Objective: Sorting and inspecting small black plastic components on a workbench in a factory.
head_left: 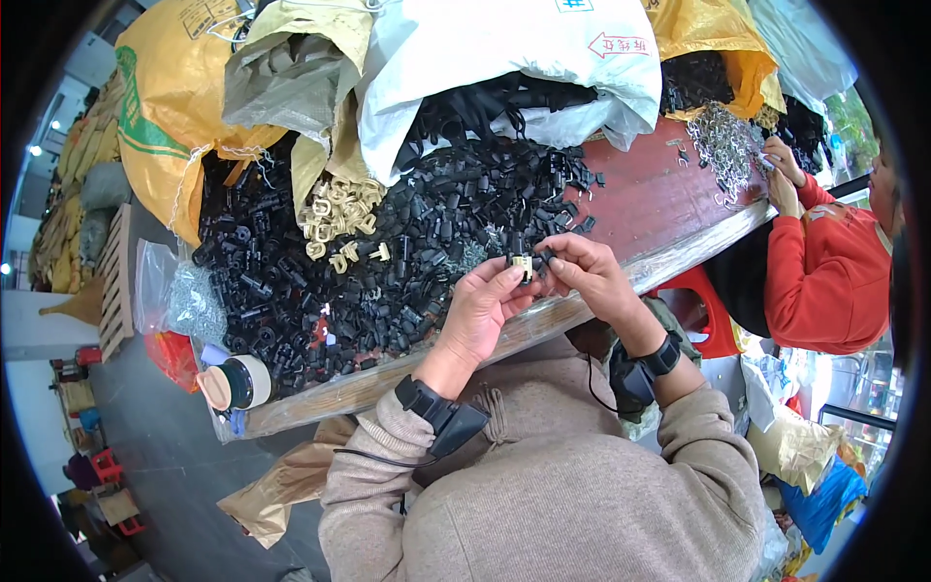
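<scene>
My left hand (480,312) is closed in a pinch on a small cream plastic piece (524,263), which sits against black parts near the table's front edge. Close beside it, my right hand (589,276) pinches a small black plastic part (546,258); fingers hide some of it. Whether the two pieces are joined, I cannot tell. Just beyond both hands spreads a heap of black plastic parts (427,209). A smaller pile of cream plastic pieces (341,209) lies on the heap, left of my hands.
Open sacks, one white (524,44) and one yellow (160,78), stand along the far side. A lidded cup (250,381) is at the left table corner. To the right, a person in red (824,276) handles metal pieces (725,145). The red tabletop (626,199) shows between.
</scene>
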`<state>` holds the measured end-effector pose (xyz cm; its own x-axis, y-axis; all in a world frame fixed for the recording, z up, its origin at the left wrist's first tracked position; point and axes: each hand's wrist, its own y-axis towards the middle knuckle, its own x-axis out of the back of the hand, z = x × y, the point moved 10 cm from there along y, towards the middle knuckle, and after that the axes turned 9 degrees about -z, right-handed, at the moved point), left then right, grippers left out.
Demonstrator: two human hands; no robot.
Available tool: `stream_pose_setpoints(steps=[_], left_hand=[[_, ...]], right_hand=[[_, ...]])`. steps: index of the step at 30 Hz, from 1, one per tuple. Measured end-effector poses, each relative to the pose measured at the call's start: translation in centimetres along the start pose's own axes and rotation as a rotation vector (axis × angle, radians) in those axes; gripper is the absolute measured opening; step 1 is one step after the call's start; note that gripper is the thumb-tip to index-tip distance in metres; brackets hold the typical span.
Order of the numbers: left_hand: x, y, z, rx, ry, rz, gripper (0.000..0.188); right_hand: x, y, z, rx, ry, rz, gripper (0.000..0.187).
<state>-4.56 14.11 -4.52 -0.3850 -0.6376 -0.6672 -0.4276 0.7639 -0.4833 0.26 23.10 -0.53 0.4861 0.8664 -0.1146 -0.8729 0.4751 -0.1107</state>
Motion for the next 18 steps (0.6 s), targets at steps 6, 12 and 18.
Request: stream_pose_setpoints(steps=[6,12,18], left_hand=[[-0.1,-0.2,0.6,-0.011,0.008,-0.033,0.021],[0.2,-0.4,0.9,0.050,-0.008,-0.052,0.022],[0.8,-0.5,1.4,0.102,0.008,-0.046,0.021]], right_hand=[[-0.3,-0.7,2.5,0.244,-0.302,-0.175,0.019],[-0.6,-0.9,2.9,0.270,-0.161,-0.144,0.019],[-0.9,-1.2,0.8,-0.033,0.060,-0.005,0.014]])
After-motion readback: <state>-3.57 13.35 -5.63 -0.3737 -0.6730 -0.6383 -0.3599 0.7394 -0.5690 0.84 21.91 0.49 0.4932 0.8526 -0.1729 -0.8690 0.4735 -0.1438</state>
